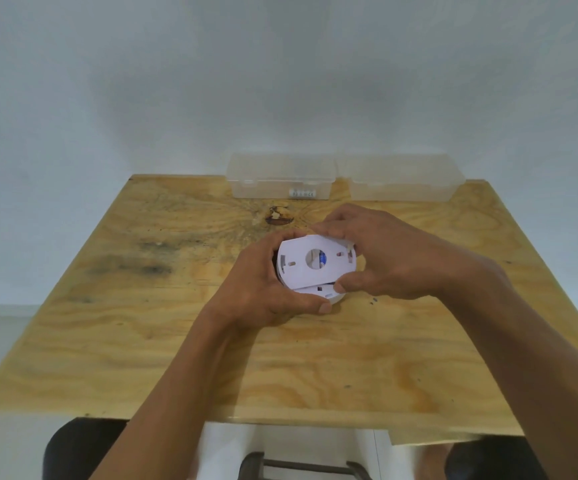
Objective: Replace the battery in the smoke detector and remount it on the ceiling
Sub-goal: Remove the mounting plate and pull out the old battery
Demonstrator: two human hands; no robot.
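Observation:
A round white smoke detector [327, 293] is held just above the middle of the plywood table [142, 341]. On top of it sits its white mounting plate [301, 271], tilted, with a round hole in the centre. Through that hole a bit of blue battery [322, 259] shows. My left hand [263, 292] grips the detector body from the left, thumb along its near rim. My right hand [384, 258] holds the plate from the right, fingers on the far edge and thumb on the near edge.
Two clear plastic boxes stand at the table's back edge against the wall, one [280, 176] left of centre, the other [401, 178] to the right. A dark knot [278, 216] marks the wood behind my hands. A stool [301, 465] shows below the near table edge.

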